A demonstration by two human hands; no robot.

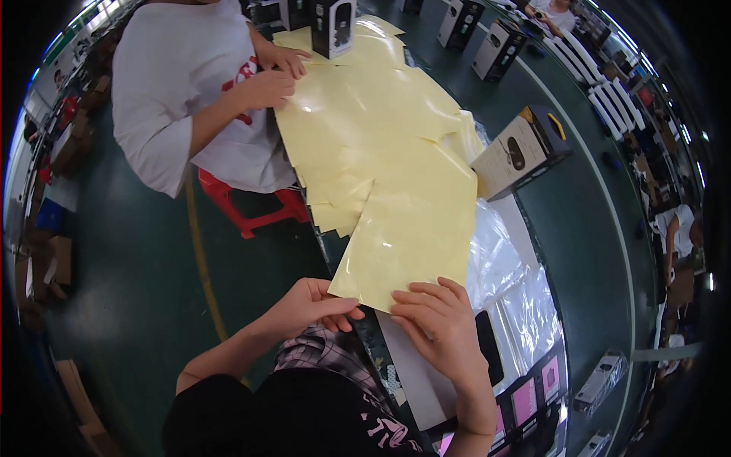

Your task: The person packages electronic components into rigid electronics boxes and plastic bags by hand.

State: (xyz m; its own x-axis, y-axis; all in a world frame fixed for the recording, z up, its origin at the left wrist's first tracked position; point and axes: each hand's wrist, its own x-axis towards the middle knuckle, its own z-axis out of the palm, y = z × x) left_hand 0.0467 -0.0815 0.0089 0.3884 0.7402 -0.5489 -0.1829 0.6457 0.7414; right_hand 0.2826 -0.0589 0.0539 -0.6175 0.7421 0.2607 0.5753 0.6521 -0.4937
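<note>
Sheets of glossy pale-yellow film cover the long dark-green surface (586,228), and the nearest yellow sheet (411,236) lies tilted at the near end of the pile, its lower corner hanging past the surface edge toward the person. The left hand (316,305) pinches that lower left corner, thumb and fingers closed on the sheet's edge. The right hand (442,324) lies just beside it with fingers spread flat and slightly curled, fingertips pressing on the sheet's lower edge; it is not clamped around anything.

Under and right of the sheet sits crumpled clear plastic wrap (510,282) over a white board (415,373), with a flat black device (489,346) partly hidden by the right wrist. Beyond the sheet, the stack of yellow sheets (365,129) runs up the surface. A grey-and-black product box (521,152) lies on its side just right of the stack, and a black box (333,27) stands upright at the far end.

Across the stack a co-worker in a white shirt (175,91) has both hands on the far sheets, above a red plastic stool (251,209). More boxes (499,49) stand along the surface's far right
</note>
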